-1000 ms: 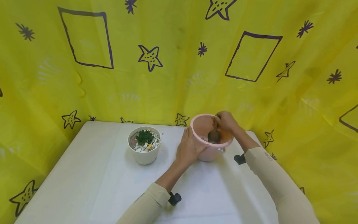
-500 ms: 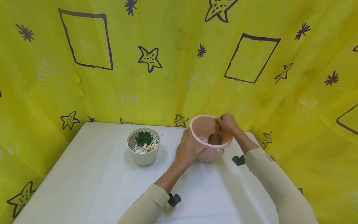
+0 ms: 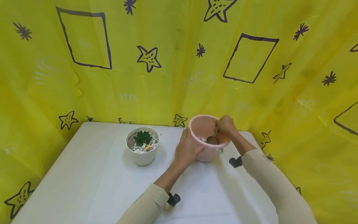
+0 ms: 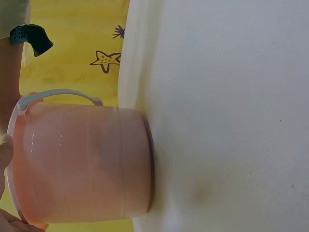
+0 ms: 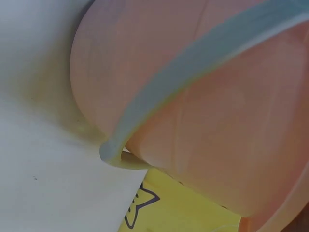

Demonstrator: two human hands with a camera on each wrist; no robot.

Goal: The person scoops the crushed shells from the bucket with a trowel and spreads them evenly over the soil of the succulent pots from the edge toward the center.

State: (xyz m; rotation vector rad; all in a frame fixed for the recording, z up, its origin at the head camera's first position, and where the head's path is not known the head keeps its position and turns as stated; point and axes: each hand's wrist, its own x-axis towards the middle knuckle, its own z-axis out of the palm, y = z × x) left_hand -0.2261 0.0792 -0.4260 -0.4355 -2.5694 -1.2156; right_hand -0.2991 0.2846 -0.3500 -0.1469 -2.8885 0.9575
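A pink bucket stands on the white table in the head view. My left hand holds its near-left side, with the thumb along the rim. In the left wrist view the bucket appears sideways, and part of the left hand shows at its rim. My right hand reaches over the far-right rim and grips the handle of a large brown spoon. The spoon's bowl is down inside the bucket, above some pale bits at the bottom. The right wrist view shows the bucket's outer wall and its pale handle; the spoon is hidden there.
A white faceted pot holding a green succulent and pebbles stands left of the bucket. The white table ends at the back against a yellow curtain. The bucket's handle hangs down on its near-right side.
My right hand has shifted slightly down with the spoon, whose bowl now sits lower and tilted in the bucket. The left hand keeps its hold; the head view has drifted slightly.
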